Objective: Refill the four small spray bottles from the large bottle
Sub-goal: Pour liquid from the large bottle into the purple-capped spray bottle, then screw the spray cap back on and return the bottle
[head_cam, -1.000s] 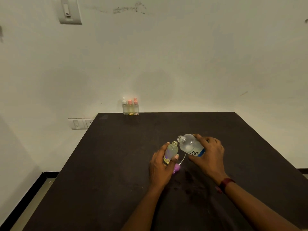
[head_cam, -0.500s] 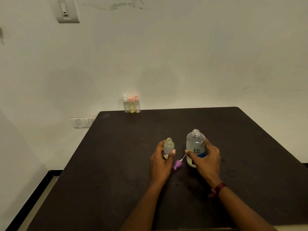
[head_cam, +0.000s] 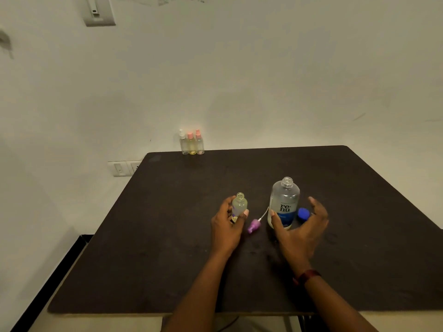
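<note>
- Nearest, the left hand wraps the uncapped small spray bottle, thumb and fingers closed round its clear, rounded plastic body — likely to steady it upright on the matte dark table.
- Just beside it lies the purple spray cap with its thin dip tube, set aside within reach for refitting.
- Spread wide and gripping nothing, the right hand curves loosely about the large bottle — upright, open-necked, transparent, blue-labelled.
- Behind sits its blue cap.
- Farthest, three capped spray bottles line the wall edge.
</note>
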